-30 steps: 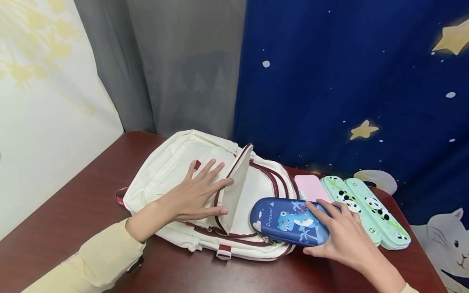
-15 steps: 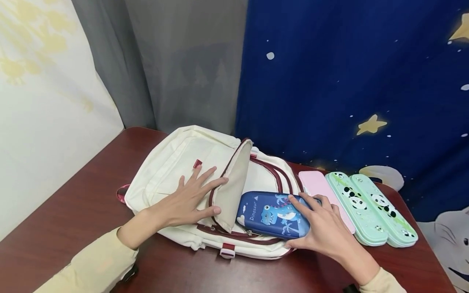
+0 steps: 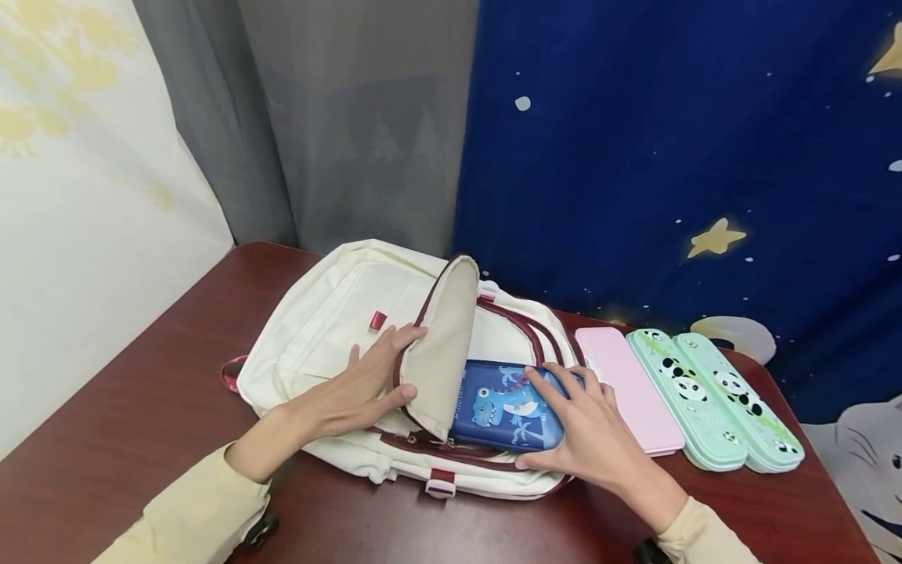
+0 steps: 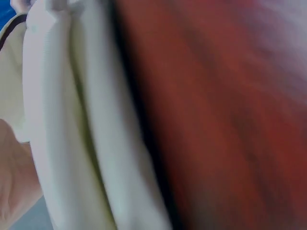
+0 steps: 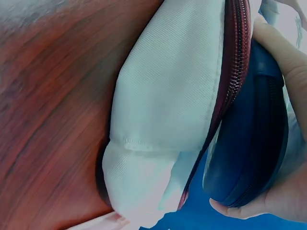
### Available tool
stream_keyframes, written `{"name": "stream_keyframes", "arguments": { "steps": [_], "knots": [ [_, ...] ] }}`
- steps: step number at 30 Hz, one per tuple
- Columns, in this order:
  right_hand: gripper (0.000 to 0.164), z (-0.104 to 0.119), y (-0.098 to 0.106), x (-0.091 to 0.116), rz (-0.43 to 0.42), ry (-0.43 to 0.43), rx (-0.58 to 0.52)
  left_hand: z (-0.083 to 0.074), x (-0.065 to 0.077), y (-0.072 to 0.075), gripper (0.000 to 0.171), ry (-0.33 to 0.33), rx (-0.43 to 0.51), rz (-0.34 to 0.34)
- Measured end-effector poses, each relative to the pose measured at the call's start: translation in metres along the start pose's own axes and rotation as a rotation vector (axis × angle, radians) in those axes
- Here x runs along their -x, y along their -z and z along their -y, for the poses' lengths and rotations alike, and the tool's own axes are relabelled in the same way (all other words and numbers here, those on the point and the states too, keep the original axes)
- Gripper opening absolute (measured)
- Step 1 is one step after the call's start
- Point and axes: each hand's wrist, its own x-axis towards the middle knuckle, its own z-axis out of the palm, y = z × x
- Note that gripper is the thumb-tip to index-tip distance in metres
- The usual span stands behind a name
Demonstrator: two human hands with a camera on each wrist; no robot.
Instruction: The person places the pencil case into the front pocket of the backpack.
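A white backpack (image 3: 331,290) with dark red zip trim lies on the table, its front pocket flap (image 3: 444,345) raised. My left hand (image 3: 352,395) lies against the flap with spread fingers, index finger and thumb reaching over its trimmed edge. Across its width my right hand (image 3: 588,423) grips a dark blue dinosaur pencil case (image 3: 503,407), thumb on the near side and fingers on the far side. The case's left end is hidden under the flap. In the right wrist view the pencil case (image 5: 247,139) sits beside the pocket's zip (image 5: 235,62).
A pink case (image 3: 627,384) lies right of the backpack. Two mint-green panda pencil cases (image 3: 687,399) (image 3: 740,403) lie side by side beyond it, near the right edge of the dark red-brown table (image 3: 141,415). Curtains (image 3: 599,157) hang behind.
My right hand has moved left with the pencil case, whose left end has slid under the flap. The flap stands wider, and my left hand's fingers have drawn closer together.
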Motion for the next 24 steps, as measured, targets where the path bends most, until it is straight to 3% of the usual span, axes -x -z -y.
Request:
{"name": "stream_keyframes", "arguments": {
  "steps": [7, 13, 19, 24],
  "knots": [
    [0.106, 0.010, -0.002, -0.008, 0.064, 0.006, -0.040, -0.003, -0.004, 0.008, 0.067, 0.006, 0.015, -0.003],
    [0.090, -0.014, 0.016, 0.009, 0.084, 0.003, -0.214, 0.000, -0.002, 0.002, 0.068, -0.035, 0.030, -0.005],
    [0.083, -0.038, 0.025, 0.037, -0.001, 0.004, -0.209, 0.000, 0.000, 0.003, 0.067, -0.058, 0.000, -0.032],
    [0.070, -0.037, 0.015, 0.037, -0.110, 0.075, -0.262, -0.002, -0.001, 0.005, 0.067, -0.058, 0.001, -0.025]
  ]
}}
